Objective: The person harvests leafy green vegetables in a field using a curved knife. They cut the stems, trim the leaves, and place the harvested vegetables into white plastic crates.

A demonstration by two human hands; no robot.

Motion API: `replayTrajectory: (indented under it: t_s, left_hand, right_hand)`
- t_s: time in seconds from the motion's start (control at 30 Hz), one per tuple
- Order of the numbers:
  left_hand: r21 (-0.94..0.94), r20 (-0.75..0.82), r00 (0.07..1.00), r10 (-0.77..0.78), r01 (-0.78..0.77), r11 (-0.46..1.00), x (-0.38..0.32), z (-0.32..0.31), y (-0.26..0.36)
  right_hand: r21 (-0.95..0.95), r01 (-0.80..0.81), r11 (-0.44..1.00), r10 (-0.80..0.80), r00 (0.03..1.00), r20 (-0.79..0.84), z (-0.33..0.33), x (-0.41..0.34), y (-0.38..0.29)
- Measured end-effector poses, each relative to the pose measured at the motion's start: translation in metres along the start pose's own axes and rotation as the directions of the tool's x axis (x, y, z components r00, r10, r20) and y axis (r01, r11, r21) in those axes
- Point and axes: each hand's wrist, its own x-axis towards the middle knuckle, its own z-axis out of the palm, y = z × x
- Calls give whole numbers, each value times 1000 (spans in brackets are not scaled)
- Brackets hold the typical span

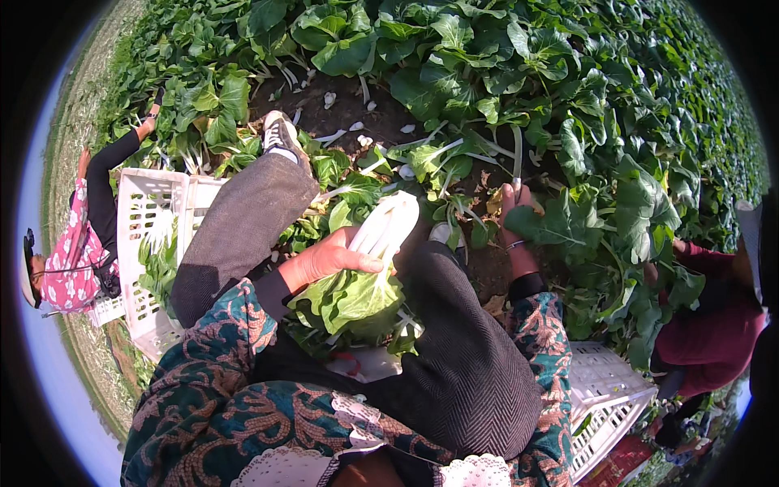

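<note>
My left hand (341,255) is closed around a trimmed head of bok choy (386,225), its white stalk base pointing up and away and its green leaves hanging below my wrist. Out to the right, my right hand (517,204) grips the handle of a tool with a pale, narrow blade (517,152), perhaps a harvesting knife, beside the standing plants. A bracelet is on that wrist. Cut leaves and stalks (438,158) lie on the soil between my feet and the uncut leafy greens (487,67).
At my left stands a white plastic crate (152,176) with bok choy in it. Another white crate (614,371) is behind me at the right. One person in a pink flowered top (73,262) is at far left; another in a dark red top (706,335) is close at right.
</note>
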Motion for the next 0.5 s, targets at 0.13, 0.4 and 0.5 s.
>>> replayTrajectory:
  t_s: [0.13, 0.4, 0.5]
  left_hand:
    - [599, -93, 984, 149, -64, 798, 21, -8, 27]
    - [831, 399, 832, 386, -150, -537, 145, -23, 135]
    - [626, 538, 781, 317, -118, -771, 216, -20, 162]
  right_hand:
    - [-82, 16, 996, -13, 1000, 28, 31, 54, -9]
    - [-391, -42, 919, 219, 881, 420, 100, 52, -7]
    - [-384, -112, 916, 269, 884, 383, 95, 36, -8]
